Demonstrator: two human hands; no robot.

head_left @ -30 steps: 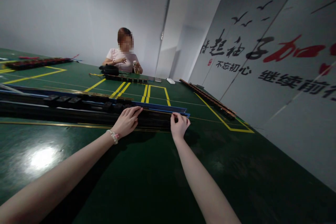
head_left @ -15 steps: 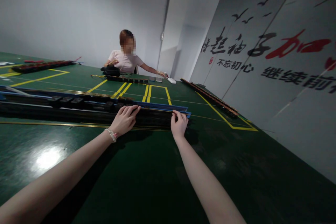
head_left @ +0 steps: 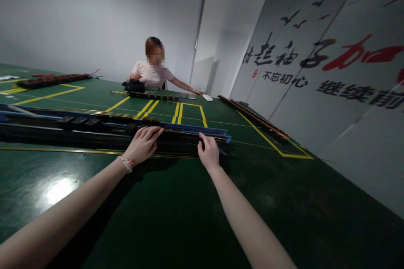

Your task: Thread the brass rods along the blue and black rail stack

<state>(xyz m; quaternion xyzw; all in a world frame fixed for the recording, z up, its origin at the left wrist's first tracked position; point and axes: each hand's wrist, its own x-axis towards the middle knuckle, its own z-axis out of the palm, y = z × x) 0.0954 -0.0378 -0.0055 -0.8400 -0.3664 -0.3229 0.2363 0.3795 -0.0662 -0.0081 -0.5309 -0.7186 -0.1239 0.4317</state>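
Note:
A long dark assembly [head_left: 179, 141] with blue edging and black blocks [head_left: 78, 123] lies across the green table. My left hand [head_left: 142, 143], with a beaded bracelet at the wrist, rests on the assembly just right of the blocks, its fingers together and pressed on the top edge. Near the assembly's right end is my right hand [head_left: 208, 149], with thumb and fingers closed at the upper edge. What either hand grips is too small to tell. Thin brass-coloured strips [head_left: 104, 151] run along the near side.
Across the green table [head_left: 176, 227] sits a person [head_left: 151, 73], one arm stretched toward a white object [head_left: 207, 97]. A dark strip assembly [head_left: 153, 96] lies before them. Other long strips lie at the far left [head_left: 57, 80] and right [head_left: 255, 118]. Yellow tape marks the table.
Both my hands have moved slightly left along the assembly. The view has shifted a little. The seated person's outstretched hand has moved slightly.

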